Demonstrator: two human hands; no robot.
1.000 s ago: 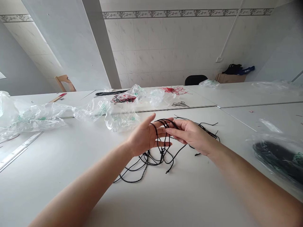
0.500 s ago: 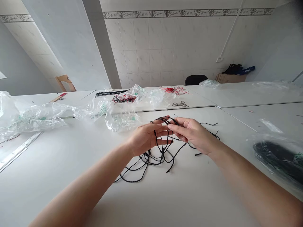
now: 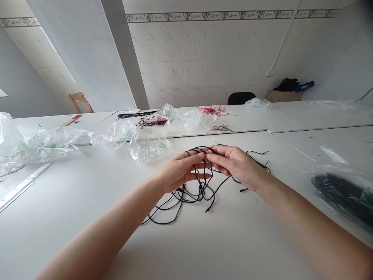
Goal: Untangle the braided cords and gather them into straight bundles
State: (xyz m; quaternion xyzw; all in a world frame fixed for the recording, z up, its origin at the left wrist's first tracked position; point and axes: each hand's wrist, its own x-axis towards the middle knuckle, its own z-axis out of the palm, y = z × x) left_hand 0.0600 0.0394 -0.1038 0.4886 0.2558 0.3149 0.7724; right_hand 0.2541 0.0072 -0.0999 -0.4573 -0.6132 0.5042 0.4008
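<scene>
The white table (image 3: 233,241) is spreading beneath everything, and over its middle the two hands are meeting, the left hand (image 3: 182,168) reaching in from the left and the right hand (image 3: 233,160) from the right. Between and below them the black cords (image 3: 201,188) are hanging in loops, the lower part lying in a loose tangle on the table, under and on the wearer's side of the left hand, so that hand is sitting nearer to the pile. More strands are lying beside and behind the right hand, partly hidden by it. The raised stretch is arching over the left fingers, its long axis running left to right between the hands, before the strands are dropping toward the table. Neither hand is standing clear of this stretch; both are touching it. The left thumb is closing toward the index finger with the strands between, while the lower fingers are spreading behind the hanging loops. The right thumb and forefinger are pinching the arch's right end, their tips almost touching the left thumb. Smallest, a knotted end (image 3: 207,210) is resting below, toward the wearer.
</scene>
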